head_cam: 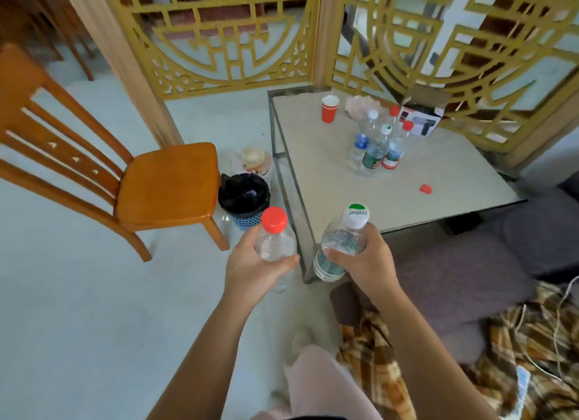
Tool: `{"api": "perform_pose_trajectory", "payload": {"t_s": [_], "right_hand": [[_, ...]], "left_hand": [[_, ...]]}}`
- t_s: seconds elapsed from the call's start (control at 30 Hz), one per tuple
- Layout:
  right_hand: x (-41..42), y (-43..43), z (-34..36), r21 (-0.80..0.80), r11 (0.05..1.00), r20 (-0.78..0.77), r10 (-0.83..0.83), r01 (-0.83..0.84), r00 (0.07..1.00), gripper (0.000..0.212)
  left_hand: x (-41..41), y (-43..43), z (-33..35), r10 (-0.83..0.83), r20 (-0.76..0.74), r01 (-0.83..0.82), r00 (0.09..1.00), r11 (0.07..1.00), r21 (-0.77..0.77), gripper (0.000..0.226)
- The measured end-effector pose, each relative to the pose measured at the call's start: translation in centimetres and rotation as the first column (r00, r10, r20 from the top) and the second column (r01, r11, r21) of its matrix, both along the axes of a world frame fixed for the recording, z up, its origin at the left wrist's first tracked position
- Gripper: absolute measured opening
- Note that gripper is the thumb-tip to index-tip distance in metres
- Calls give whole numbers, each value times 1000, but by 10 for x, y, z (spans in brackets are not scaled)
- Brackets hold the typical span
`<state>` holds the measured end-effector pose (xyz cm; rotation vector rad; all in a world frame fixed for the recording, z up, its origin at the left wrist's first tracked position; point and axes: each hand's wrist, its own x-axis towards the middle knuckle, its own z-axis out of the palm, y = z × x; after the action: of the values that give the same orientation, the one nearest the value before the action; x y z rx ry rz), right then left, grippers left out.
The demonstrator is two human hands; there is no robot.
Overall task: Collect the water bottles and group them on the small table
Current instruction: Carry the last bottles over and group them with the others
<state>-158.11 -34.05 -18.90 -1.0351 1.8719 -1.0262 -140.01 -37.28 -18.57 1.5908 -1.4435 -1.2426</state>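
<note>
Two hands grip clear plastic bottles before the small grey table (329, 181): left hand (253, 270) a red-capped bottle (275, 237), right hand (365, 263) a white-capped bottle (341, 241) reading "C'estbon".

Red cap (273, 219); white-green cap (355, 216); orange chair (163, 184); brown plaid blanket (517, 350).

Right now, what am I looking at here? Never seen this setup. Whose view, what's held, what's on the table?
No robot: one wide-angle camera worn on a person's head, looking forward and down at their bare hands. The left hand grips a clear bottle with a red cap. The right hand grips a bottle with a white-and-green cap. Ahead is the small table. On it stand a cluster of bottles, a red cup, a box and a loose red cap. A chair and a bin stand on the floor to the left.
</note>
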Motion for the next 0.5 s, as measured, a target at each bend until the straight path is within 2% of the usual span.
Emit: {"api": "perform_pose_trajectory", "payload": {"t_s": [0.17, 0.5], "right_hand": [[-17, -95, -16, 2, 997, -9, -73, 73, 997, 59], [-72, -243, -37, 29, 971, 12, -238, 238, 971, 64]], "left_hand": [[-24, -105, -7, -122, 5, 122, 992, 992, -24, 44], [-105, -287, -25, -333, 76, 334, 940, 943, -2, 52]]}}
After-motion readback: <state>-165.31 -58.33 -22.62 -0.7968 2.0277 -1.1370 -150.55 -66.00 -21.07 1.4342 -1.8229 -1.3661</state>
